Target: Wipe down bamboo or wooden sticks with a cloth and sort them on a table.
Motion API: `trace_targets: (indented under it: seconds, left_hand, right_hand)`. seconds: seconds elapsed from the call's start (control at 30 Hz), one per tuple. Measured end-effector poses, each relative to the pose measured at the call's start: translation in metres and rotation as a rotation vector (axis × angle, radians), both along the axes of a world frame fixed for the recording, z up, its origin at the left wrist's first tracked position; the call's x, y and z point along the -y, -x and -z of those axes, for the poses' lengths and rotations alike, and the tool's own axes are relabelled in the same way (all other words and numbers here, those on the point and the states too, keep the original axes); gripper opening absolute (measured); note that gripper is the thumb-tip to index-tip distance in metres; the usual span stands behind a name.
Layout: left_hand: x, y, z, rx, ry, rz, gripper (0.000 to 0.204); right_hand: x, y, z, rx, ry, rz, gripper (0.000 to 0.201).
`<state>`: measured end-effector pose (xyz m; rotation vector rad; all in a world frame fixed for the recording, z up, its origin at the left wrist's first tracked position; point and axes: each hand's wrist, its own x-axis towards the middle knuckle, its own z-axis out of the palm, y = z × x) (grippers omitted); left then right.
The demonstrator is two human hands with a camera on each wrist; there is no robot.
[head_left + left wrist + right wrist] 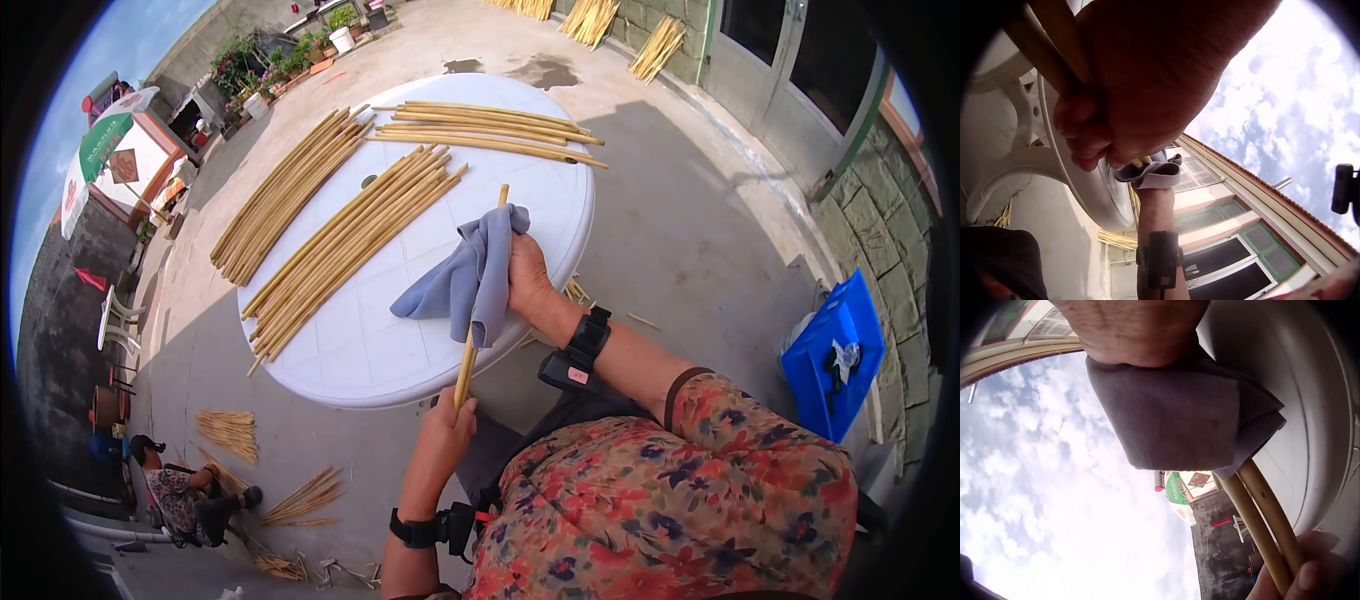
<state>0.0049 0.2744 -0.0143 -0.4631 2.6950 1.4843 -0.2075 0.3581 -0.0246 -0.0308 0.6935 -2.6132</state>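
"Gripping what, that left hand (450, 432)?"

"Two sticks (466, 370) by their near ends, fingers curled round them."

"And the right hand (528, 275)?"

"It grips a grey-blue cloth (487, 270) wrapped round the same two sticks farther up; its fingertips are hidden."

"Where are they held?"

"Aslant, at the near right edge of the white table (375, 350)."

"What lies on the table?"

"More sticks: a left row (290, 200), a middle row (355, 250) and a smaller far row (490, 125)."

"Anyone else?"

"A seated person (180, 495) at near left."
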Motion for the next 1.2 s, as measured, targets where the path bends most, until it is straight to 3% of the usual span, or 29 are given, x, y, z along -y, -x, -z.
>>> trace_targets:
  seconds: [0.2, 0.33, 0.4, 0.47, 0.53, 0.67, 0.73, 0.8, 0.93, 1.0, 1.03, 1.1, 1.2]
  left_hand:
    - [0.013, -0.038, 0.012, 0.047, -0.075, -0.045, 0.011]
    - [0.022, -0.066, 0.019, 0.135, -0.147, -0.014, 0.013]
    - [0.023, -0.07, 0.019, 0.153, -0.169, -0.036, 0.016]
    - [0.021, -0.063, 0.008, 0.078, -0.468, -0.191, 0.021]
    - [0.032, -0.056, 0.01, 0.019, -0.493, -0.224, 0.023]
    - [0.044, -0.033, 0.011, -0.167, -0.593, -0.35, 0.019]
    - [0.043, -0.017, 0.001, -0.202, -0.545, -0.339, 0.019]
    - [0.038, -0.002, -0.004, -0.236, -0.501, -0.321, 0.019]
    - [0.029, 0.034, 0.0, -0.162, -0.435, -0.25, 0.016]
    - [0.025, 0.047, 0.008, -0.139, -0.374, -0.224, 0.017]
    - [0.021, 0.051, 0.011, -0.258, -0.194, -0.197, 0.017]
    - [0.016, 0.057, 0.016, -0.419, 0.038, -0.158, 0.019]
    - [0.008, 0.044, 0.013, -0.216, -0.13, -0.114, 0.013]
  right_hand:
    - [-0.002, 0.025, 0.004, -0.053, -0.01, 0.072, 0.022]
    - [-0.028, 0.076, 0.009, -0.057, -0.134, 0.13, 0.021]
    - [-0.033, 0.081, 0.009, -0.077, -0.053, 0.113, 0.022]
    - [-0.039, 0.071, 0.005, -0.032, -0.016, 0.076, 0.024]
    - [-0.043, 0.068, 0.008, 0.036, 0.077, 0.04, 0.027]
    - [-0.047, 0.046, 0.009, -0.177, 0.008, -0.092, 0.029]
    - [-0.048, 0.02, 0.009, -0.224, -0.072, -0.116, 0.033]
    - [-0.049, -0.002, 0.024, -0.19, -0.139, -0.3, 0.035]
    - [-0.032, -0.061, 0.021, -0.192, -0.175, -0.493, 0.037]
    - [-0.008, -0.081, 0.029, -0.276, -0.237, -0.411, 0.038]
    - [-0.001, -0.084, 0.032, -0.36, -0.301, -0.336, 0.038]
    - [0.001, -0.076, 0.032, -0.251, -0.233, -0.343, 0.037]
    - [0.001, -0.065, 0.027, -0.134, -0.14, -0.32, 0.035]
